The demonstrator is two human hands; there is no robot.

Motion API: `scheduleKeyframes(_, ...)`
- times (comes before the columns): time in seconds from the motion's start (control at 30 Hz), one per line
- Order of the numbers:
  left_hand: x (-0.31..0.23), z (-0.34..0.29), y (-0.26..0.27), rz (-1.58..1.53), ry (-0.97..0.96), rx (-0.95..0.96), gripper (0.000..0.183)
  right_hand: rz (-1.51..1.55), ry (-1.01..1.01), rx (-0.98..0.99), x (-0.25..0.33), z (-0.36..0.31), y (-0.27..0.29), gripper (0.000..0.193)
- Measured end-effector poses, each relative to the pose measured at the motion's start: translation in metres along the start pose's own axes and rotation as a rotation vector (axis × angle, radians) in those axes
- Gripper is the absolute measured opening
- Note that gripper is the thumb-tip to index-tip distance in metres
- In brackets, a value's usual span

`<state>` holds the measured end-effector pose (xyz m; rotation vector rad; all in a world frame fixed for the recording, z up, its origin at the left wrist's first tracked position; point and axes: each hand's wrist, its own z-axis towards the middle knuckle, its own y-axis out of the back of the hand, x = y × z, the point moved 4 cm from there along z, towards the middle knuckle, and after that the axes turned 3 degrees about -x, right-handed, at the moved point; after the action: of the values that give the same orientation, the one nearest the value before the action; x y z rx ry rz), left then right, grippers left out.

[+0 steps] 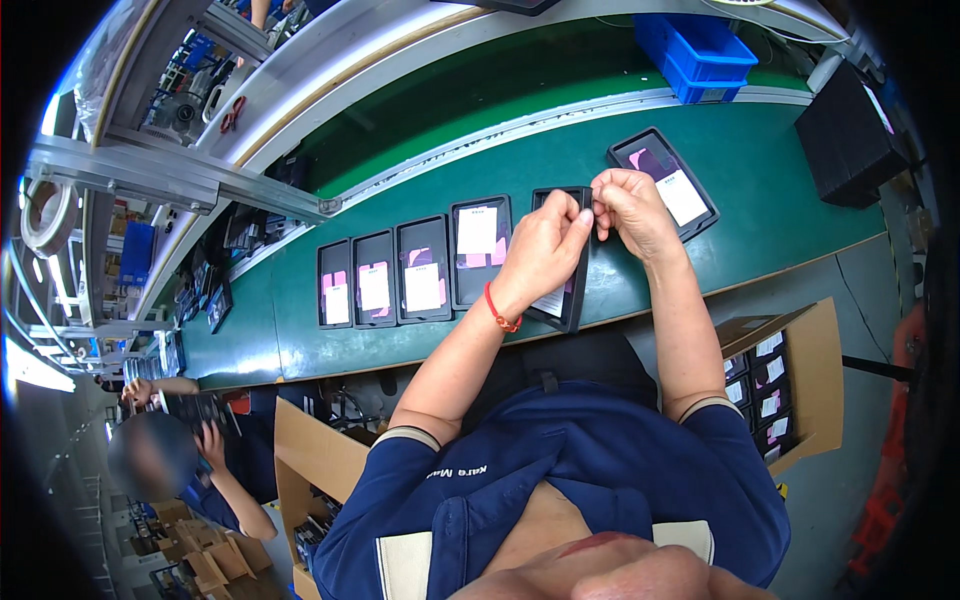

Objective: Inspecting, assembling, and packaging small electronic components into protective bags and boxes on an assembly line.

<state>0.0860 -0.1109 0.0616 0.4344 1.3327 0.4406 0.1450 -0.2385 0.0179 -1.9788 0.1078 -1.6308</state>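
Both my hands are closed over a black tray [572, 308] near the front of the green bench, covering much of it. My left hand [543, 248], with a red bracelet at its wrist, has its fingers curled in and thumb pressed against them. Beside it, my right hand [637, 212] pinches thumb and fingertips together at the tray's far right side. Whatever the fingertips hold is too small or hidden to make out. To the left, another black tray [457, 290] contains a flat pink-and-purple item under a white label. A similar tray [712, 212] lies tilted to the right.
Several like trays [401, 310] line the bench [290, 345] further left. Blue bins [705, 65] stand at the back, a black box [850, 140] at the right end. Open cartons [815, 390] [310, 440] flank me below the bench. A co-worker [235, 470] works at the far left.
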Motion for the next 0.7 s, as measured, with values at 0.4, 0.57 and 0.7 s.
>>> scheduleKeyframes(0.4, 0.002, 0.008, 0.0, 0.169, -0.11, -0.324, 0.025, -0.093, 0.078, -0.153, -0.015, -0.001, -0.013, 0.015)
scheduleKeyframes(0.57, 0.003, 0.011, 0.003, 0.155, -0.126, -0.333, 0.024, -0.071, 0.038, -0.167, -0.011, -0.004, -0.008, 0.012)
scheduleKeyframes(0.7, 0.002, 0.017, 0.012, 0.165, -0.068, -0.429, 0.025, 0.032, -0.044, -0.23, -0.02, 0.003, 0.023, 0.012)
